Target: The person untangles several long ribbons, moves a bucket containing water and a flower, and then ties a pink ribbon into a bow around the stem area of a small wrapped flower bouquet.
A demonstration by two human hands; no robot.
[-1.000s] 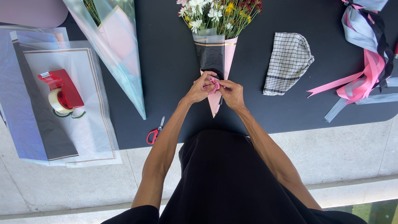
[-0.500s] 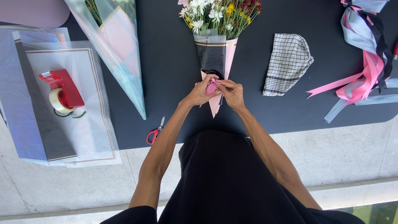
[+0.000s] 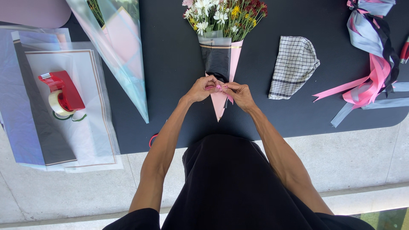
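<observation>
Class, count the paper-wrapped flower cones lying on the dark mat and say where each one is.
2. One bouquet cone lies at the centre, both hands at its narrow end; a second wrapped cone lies to its left, its top cut off by the frame.

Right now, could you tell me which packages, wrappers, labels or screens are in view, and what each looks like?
No labels, signs or screens.
Bouquet wrap: centre, cone of pink and black paper, both hands on it.
Second cone: upper left, clear and pale pink.
Wrapping sheets: left, flat stack, white, black, bluish.
Tape dispenser: on the sheets, red.

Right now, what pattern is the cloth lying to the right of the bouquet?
The cloth is white with a dark grid check, seen best in the head view.
</observation>
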